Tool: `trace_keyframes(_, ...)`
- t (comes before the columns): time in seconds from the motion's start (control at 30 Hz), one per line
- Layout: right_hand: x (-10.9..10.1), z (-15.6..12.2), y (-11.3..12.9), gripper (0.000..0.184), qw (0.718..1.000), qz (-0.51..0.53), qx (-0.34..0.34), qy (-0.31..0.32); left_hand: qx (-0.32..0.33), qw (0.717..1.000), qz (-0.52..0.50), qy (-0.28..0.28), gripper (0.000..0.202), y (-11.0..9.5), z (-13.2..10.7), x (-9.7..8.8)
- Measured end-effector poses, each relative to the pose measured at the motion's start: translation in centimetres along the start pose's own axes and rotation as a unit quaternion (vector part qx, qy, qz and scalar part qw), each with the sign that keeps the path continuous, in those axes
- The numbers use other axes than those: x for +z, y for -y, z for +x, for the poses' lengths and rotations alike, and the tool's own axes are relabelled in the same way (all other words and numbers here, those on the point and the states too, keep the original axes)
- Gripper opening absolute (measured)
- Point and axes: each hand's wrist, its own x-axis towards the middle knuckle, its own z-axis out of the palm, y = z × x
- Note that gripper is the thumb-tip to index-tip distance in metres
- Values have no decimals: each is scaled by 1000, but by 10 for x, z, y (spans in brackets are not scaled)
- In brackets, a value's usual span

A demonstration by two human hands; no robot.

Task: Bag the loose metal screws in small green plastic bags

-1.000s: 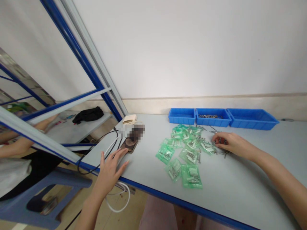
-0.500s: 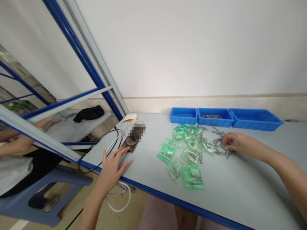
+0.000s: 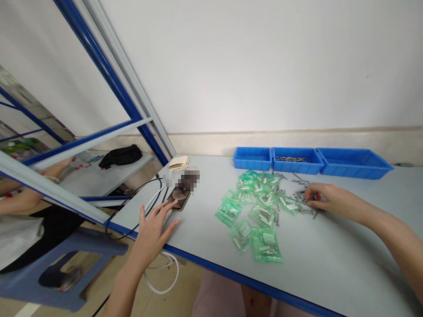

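My left hand (image 3: 153,231) is open, its fingers spread, with a fingertip on the screen of a phone (image 3: 180,199) near the table's left edge. At the right, my right hand (image 3: 322,197) reaches down into a loose pile of metal screws (image 3: 301,181). Its fingers are curled together around some of the screws; how many is hidden. Left of that pile lie several green plastic bags (image 3: 267,245) holding screws and white plugs. A few bags overlap, and a loose screw (image 3: 276,219) rests beside them.
Three blue bins (image 3: 253,159) stand in a row along the wall; the middle one holds screws. A cream-coloured device (image 3: 179,162) and cables (image 3: 152,200) lie at the table's left end. Beyond the blue frame, another person's arm (image 3: 24,200) shows above a blue stool (image 3: 95,253).
My right hand has shifted very slightly among the screws, its fingers drawing a little closer together. My left hand stays at the phone. The bags and bins have not moved.
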Motion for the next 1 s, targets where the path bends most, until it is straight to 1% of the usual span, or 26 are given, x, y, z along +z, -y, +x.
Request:
trace_keyframes(0.27, 1, -1, 6, 11, 999, -40, -23, -3, -4, 1000, -1, 6, 47, 2, 4, 2)
trace_keyframes(0.5, 0, -1, 9, 11, 999, -35, -22, 3, 12, 999, -20, 36, 46, -4, 21, 7)
trace_keyframes(0.57, 1, -1, 8, 10, 999, -31, -27, -2, 1, 999, -25, 44, 44, -2, 25, 6)
trace_keyframes(0.63, 3, 0, 7, 10, 999, -29, -33, -14, -23, 999, -21, 41, 44, 4, 28, 5)
trace_keyframes(0.8, 6, 0, 7, 11, 998, -15, -45, -46, -70, 998, -1, 3, 47, 21, 26, 2)
trace_keyframes(0.9, 6, 1, 8, 14, 997, -13, -46, -53, -77, 997, -1, 1, 49, 21, 26, -1)
trace_keyframes(1.0, 5, 1, 8, 14, 998, -15, -50, -46, -71, 997, -7, 13, 51, 16, 29, -2)
